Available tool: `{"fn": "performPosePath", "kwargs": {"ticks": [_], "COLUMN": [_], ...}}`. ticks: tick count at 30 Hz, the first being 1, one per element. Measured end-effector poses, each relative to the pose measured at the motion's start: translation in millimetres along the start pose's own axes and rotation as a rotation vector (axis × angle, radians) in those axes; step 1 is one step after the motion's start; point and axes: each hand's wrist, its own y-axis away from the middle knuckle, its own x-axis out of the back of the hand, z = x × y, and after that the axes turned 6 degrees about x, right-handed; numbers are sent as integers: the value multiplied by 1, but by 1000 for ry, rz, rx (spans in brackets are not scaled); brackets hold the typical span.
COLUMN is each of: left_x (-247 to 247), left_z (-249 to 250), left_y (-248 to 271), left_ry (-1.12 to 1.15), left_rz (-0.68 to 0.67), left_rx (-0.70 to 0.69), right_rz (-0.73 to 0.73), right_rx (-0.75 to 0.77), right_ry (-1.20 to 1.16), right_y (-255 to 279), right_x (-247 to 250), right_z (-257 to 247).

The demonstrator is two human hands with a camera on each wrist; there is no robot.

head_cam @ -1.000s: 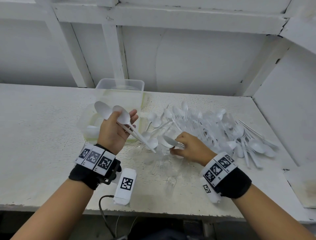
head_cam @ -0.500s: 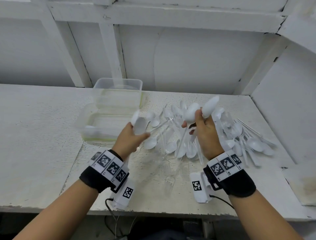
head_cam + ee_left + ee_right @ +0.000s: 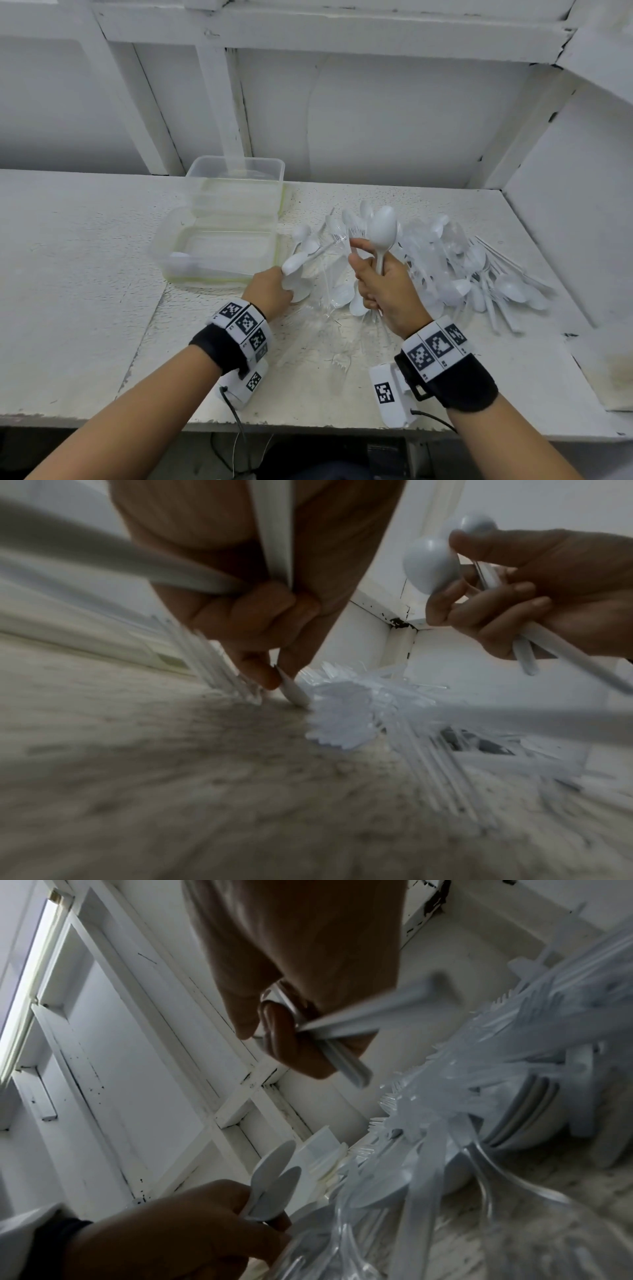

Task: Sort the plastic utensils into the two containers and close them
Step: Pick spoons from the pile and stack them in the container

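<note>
My left hand [image 3: 274, 291] grips two white plastic spoons [image 3: 296, 265] low at the left edge of the utensil pile [image 3: 459, 270]. In the left wrist view its fingertips [image 3: 263, 674] also pinch a white handle end against the table. My right hand [image 3: 373, 274] is raised over the pile's middle and holds white spoons [image 3: 382, 229] upright by their handles [image 3: 342, 1034]. Two clear open containers stand at the left: the near container [image 3: 164, 240] has a white spoon [image 3: 181, 262] in it, and the far container [image 3: 236, 168] is behind it.
Clear plastic forks [image 3: 337, 359] lie loose on the white table [image 3: 85, 274] between my wrists. White walls close in behind and to the right [image 3: 565, 205]. The table's front edge [image 3: 308, 425] is near my forearms.
My left hand came away from the near container and dropped to the pile with its spoons. My right hand lifted spoons off the table and now holds them upright.
</note>
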Motion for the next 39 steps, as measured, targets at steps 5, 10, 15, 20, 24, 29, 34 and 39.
{"fn": "performPosePath", "kwargs": {"ticks": [5, 10, 15, 20, 24, 29, 34, 39], "left_x": [9, 34, 61, 61, 54, 47, 45, 43], "left_z": [3, 7, 6, 12, 15, 10, 14, 17], "left_y": [10, 27, 40, 50, 58, 57, 64, 66], "left_ry": [66, 89, 328, 475, 658, 806, 869, 903], "left_rz": [72, 233, 275, 118, 17, -78, -94, -53], "left_rx": [-58, -186, -267, -338, -325, -242, -238, -98], "right_rz": [-5, -13, -24, -116, -223, -173, -145, -36], "right_rx": [6, 53, 190, 483, 388, 235, 152, 97], "right_ry": [133, 245, 413, 638, 826, 841, 876, 534], "right_y": [-1, -3, -4, -8, -9, -3, 3, 2], "right_x": [3, 3, -8, -24, -29, -29, -26, -25], "right_z": [7, 7, -9, -26, -28, -16, -11, -17]}}
